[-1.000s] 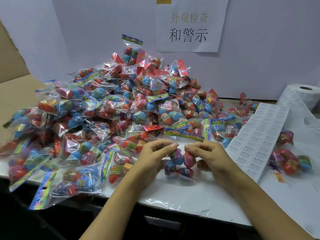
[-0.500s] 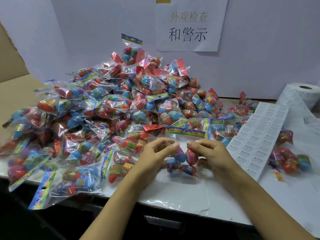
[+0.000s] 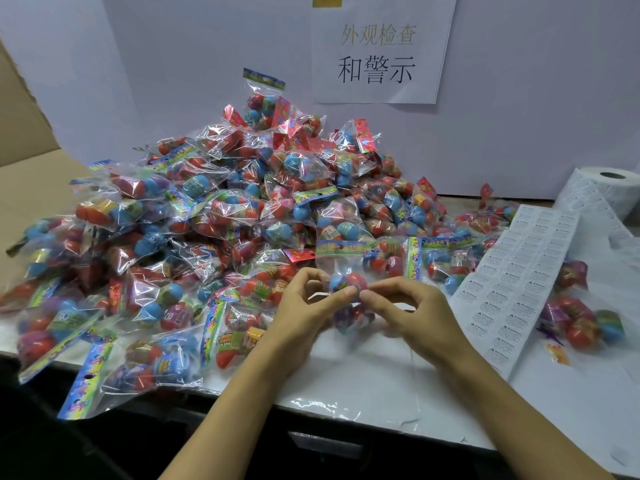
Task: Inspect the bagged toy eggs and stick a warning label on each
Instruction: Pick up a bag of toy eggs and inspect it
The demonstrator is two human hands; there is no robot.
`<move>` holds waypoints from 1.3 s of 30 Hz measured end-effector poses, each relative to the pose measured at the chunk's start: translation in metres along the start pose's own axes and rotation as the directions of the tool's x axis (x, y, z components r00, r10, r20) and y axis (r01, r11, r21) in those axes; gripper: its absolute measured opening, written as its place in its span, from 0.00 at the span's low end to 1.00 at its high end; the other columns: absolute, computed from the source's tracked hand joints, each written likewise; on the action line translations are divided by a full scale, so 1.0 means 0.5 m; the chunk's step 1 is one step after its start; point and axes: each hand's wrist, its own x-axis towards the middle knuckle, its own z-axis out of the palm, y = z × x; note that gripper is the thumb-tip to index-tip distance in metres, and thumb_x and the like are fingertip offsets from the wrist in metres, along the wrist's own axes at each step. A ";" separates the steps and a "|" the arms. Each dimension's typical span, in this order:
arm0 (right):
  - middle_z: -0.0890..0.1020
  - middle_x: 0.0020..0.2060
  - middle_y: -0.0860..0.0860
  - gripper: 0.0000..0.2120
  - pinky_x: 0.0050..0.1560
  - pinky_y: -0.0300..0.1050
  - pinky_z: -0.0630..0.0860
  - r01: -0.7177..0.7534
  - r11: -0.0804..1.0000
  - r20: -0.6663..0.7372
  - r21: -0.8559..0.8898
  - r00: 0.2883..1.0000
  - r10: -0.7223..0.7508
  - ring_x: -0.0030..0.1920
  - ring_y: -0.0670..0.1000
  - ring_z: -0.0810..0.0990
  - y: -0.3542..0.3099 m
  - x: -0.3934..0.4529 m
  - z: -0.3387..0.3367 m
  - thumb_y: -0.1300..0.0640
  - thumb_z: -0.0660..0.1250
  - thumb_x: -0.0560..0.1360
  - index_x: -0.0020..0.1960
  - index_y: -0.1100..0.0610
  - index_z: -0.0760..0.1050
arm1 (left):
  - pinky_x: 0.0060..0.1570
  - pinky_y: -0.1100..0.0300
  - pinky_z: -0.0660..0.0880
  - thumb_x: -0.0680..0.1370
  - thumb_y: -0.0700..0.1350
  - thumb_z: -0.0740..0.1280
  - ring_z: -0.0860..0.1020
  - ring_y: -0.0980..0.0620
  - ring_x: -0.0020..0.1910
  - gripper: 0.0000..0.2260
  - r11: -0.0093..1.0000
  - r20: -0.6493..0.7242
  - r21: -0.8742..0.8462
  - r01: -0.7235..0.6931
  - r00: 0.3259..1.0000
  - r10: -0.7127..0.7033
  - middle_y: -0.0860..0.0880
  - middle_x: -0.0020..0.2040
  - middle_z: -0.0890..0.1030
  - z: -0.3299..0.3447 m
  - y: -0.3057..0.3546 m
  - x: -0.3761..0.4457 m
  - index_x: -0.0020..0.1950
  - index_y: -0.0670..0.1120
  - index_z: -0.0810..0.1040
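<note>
Bag of toy eggs (image 3: 349, 292) pinched between left hand (image 3: 304, 306) and right hand (image 3: 412, 313), just off the table (image 3: 363, 382), label sheet (image 3: 519, 282) right, big pile (image 3: 225, 216) left

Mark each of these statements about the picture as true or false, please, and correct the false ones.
1. Both hands hold one bag of toy eggs. True: the left hand and right hand pinch the held bag between them.
2. The label strip lies to the left of the hands. False: the label strip lies to their right.
3. The big pile of bags sits mostly left of and behind the hands. True: the pile is there.
4. A label roll stands at the far right. True: the label roll stands by the wall.
5. The paper sign lies flat on the table. False: the paper sign hangs on the wall.
</note>
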 end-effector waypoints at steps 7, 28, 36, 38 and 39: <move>0.86 0.54 0.46 0.27 0.58 0.52 0.81 -0.098 0.988 0.087 0.120 0.992 0.087 0.57 0.49 0.84 0.001 0.006 -0.007 0.36 0.77 0.65 0.61 0.44 0.81 | 0.54 0.50 0.82 0.75 0.41 0.69 0.84 0.43 0.52 0.07 0.997 0.115 -0.061 -0.048 0.992 0.055 0.38 0.52 0.86 0.007 0.016 -0.008 0.48 0.43 0.87; 0.86 0.53 0.58 0.15 0.45 0.48 0.83 -0.254 0.810 0.112 0.528 0.967 0.231 0.52 0.58 0.86 -0.007 0.018 -0.016 0.55 0.76 0.66 0.52 0.57 0.86 | 0.46 0.55 0.81 0.74 0.44 0.77 0.85 0.48 0.44 0.05 0.991 0.001 0.050 -0.127 0.992 0.128 0.43 0.44 0.87 -0.004 0.002 -0.004 0.49 0.48 0.88; 0.86 0.53 0.59 0.21 0.45 0.50 0.84 -0.274 0.848 0.166 0.455 0.961 0.221 0.52 0.58 0.86 -0.017 0.011 -0.010 0.52 0.76 0.66 0.56 0.61 0.82 | 0.42 0.57 0.81 0.74 0.47 0.77 0.85 0.48 0.47 0.12 0.997 -0.025 -0.027 -0.069 0.997 0.068 0.43 0.49 0.87 0.003 0.014 -0.004 0.55 0.43 0.86; 0.86 0.52 0.57 0.21 0.48 0.55 0.85 -0.288 0.859 0.180 0.424 0.956 0.232 0.52 0.58 0.86 -0.017 0.010 -0.004 0.46 0.76 0.66 0.54 0.57 0.84 | 0.39 0.57 0.81 0.74 0.47 0.76 0.82 0.49 0.44 0.08 0.998 0.016 0.018 -0.064 0.998 0.064 0.43 0.45 0.86 0.001 0.012 -0.006 0.50 0.44 0.87; 0.87 0.51 0.56 0.20 0.47 0.56 0.85 -0.292 0.866 0.176 0.406 0.955 0.239 0.50 0.56 0.87 -0.017 0.009 -0.001 0.43 0.76 0.65 0.52 0.55 0.85 | 0.38 0.56 0.81 0.74 0.47 0.76 0.81 0.50 0.43 0.07 0.998 0.033 0.038 -0.058 0.998 0.057 0.43 0.44 0.85 0.001 0.011 -0.007 0.48 0.45 0.87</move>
